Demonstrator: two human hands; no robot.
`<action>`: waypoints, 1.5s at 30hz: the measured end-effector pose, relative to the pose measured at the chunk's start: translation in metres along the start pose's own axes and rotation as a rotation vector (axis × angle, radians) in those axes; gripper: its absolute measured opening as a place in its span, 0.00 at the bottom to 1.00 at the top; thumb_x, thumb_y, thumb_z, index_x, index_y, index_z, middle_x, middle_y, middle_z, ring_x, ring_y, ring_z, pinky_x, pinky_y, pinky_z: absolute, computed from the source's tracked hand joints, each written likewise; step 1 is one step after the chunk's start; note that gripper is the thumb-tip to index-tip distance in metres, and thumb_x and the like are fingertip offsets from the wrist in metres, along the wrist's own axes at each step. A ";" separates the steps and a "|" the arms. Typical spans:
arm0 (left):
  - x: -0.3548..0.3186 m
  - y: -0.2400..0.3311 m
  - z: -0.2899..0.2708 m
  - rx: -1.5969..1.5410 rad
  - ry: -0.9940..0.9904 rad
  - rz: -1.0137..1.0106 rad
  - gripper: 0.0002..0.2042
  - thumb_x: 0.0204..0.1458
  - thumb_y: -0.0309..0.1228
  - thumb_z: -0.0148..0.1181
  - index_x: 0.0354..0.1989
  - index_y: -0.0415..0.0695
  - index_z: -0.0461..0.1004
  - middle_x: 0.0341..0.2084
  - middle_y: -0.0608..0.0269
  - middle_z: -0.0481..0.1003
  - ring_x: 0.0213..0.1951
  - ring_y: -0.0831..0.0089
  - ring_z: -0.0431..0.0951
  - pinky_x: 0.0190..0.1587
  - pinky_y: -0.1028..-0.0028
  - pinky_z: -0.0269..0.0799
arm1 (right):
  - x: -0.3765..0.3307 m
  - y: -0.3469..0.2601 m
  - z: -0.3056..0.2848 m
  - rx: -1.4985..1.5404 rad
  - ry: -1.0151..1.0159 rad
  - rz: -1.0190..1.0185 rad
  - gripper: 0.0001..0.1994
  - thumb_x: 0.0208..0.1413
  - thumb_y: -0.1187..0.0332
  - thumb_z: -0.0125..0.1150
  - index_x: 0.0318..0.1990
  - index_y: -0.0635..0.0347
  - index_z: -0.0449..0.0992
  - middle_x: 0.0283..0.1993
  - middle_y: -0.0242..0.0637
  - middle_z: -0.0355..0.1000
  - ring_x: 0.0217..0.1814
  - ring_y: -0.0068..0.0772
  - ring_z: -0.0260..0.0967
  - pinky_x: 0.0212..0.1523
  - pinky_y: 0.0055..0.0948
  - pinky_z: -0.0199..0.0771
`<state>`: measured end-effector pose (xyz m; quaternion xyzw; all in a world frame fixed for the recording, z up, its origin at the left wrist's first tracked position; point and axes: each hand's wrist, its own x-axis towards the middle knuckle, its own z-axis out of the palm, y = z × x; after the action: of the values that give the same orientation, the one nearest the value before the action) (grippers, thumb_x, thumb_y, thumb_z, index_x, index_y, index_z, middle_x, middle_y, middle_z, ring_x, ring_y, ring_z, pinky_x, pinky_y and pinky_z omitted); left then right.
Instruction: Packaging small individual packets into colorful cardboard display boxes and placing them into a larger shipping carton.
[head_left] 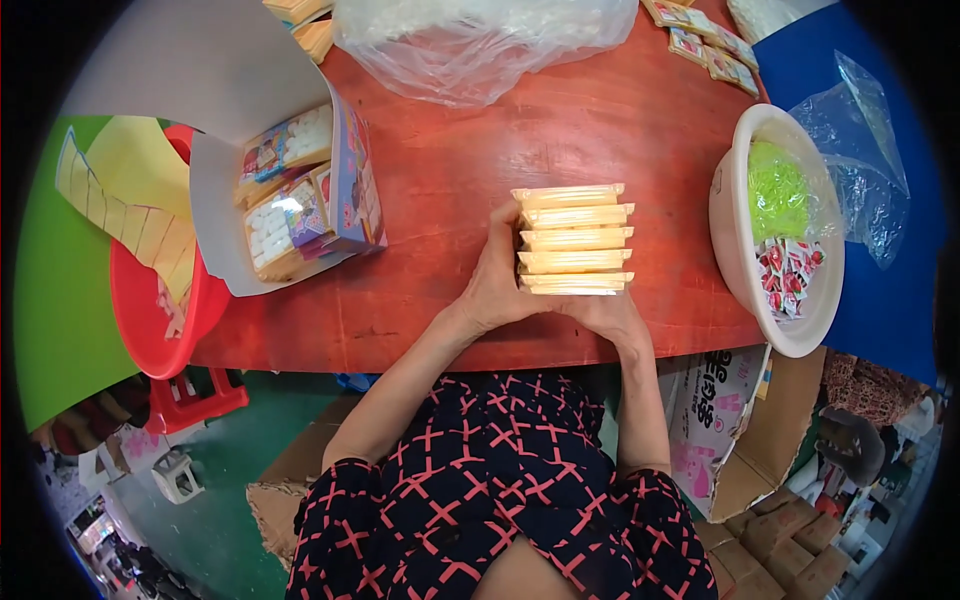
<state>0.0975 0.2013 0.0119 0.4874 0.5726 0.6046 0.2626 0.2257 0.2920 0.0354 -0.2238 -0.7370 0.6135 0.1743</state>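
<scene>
A stack of flat pale-yellow wrapped packets (573,240) stands near the front edge of the red-brown wooden desk (620,120), its packets lying with their long axes left to right. The left hand (497,280) presses flat against the stack's left end, fingers close together. The right hand (605,310) cups its near side from below-right; its fingertips are hidden. Both hands touch it, neither nearer.
</scene>
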 end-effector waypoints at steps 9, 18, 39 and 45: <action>-0.008 0.000 0.007 -0.078 -0.051 -0.035 0.49 0.30 0.37 0.74 0.55 0.41 0.41 0.52 0.47 0.55 0.52 0.64 0.61 0.53 0.65 0.59 | -0.001 -0.001 -0.002 0.022 0.001 0.105 0.29 0.39 0.72 0.69 0.50 0.66 0.62 0.46 0.37 0.68 0.48 0.26 0.63 0.49 0.28 0.66; -0.004 0.001 0.010 -0.161 0.093 -0.070 0.49 0.27 0.39 0.75 0.56 0.39 0.46 0.50 0.53 0.56 0.53 0.65 0.59 0.56 0.66 0.55 | -0.006 0.031 -0.002 -0.035 -0.026 -0.099 0.24 0.42 0.74 0.65 0.49 0.64 0.67 0.48 0.37 0.69 0.47 0.31 0.67 0.48 0.30 0.69; -0.015 0.081 -0.104 0.583 0.777 0.315 0.22 0.34 0.22 0.62 0.42 0.39 0.64 0.41 0.50 0.66 0.35 0.59 0.70 0.34 0.69 0.70 | 0.076 -0.100 -0.064 -0.051 -0.106 -0.190 0.45 0.22 0.59 0.79 0.52 0.66 0.61 0.45 0.37 0.68 0.46 0.31 0.67 0.47 0.29 0.68; -0.020 0.072 -0.096 0.717 0.564 0.202 0.11 0.42 0.17 0.48 0.37 0.34 0.67 0.24 0.51 0.70 0.29 0.58 0.72 0.33 0.67 0.69 | 0.064 -0.079 -0.073 0.016 -0.080 -0.207 0.46 0.22 0.64 0.78 0.54 0.65 0.58 0.47 0.40 0.68 0.47 0.36 0.68 0.48 0.35 0.70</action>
<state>0.0370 0.1268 0.0868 0.4175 0.7441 0.4999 -0.1487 0.2013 0.3755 0.1255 -0.1207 -0.7576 0.6065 0.2089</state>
